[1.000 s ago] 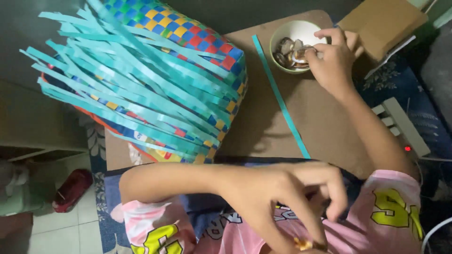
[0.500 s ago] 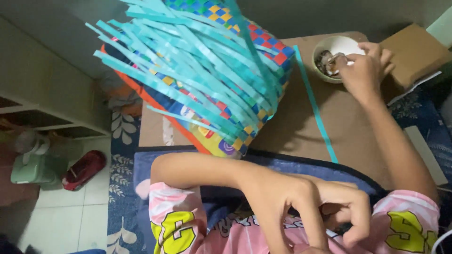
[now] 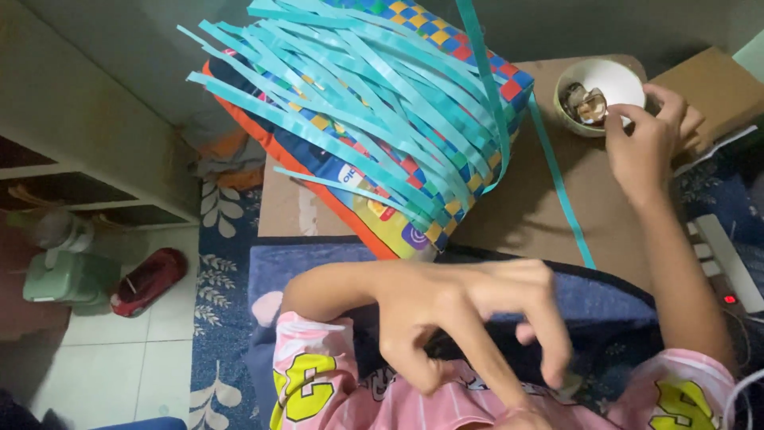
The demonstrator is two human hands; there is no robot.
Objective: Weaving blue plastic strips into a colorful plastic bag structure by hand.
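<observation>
Woven basket [image 3: 374, 135] crowds brown board's [image 3: 549, 215] 10 o'clock, my right hand [image 3: 645, 139] at 1 o'clock, fingers pinched at white bowl [image 3: 598, 95] rim, my left hand [image 3: 469, 318] fingers curled loose, empty.

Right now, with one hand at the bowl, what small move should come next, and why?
Probably close the right hand fingertips on one small piece in the white bowl and lift it out: they already rest at its rim beside the pieces, while the left hand hangs free near the lap.
</observation>
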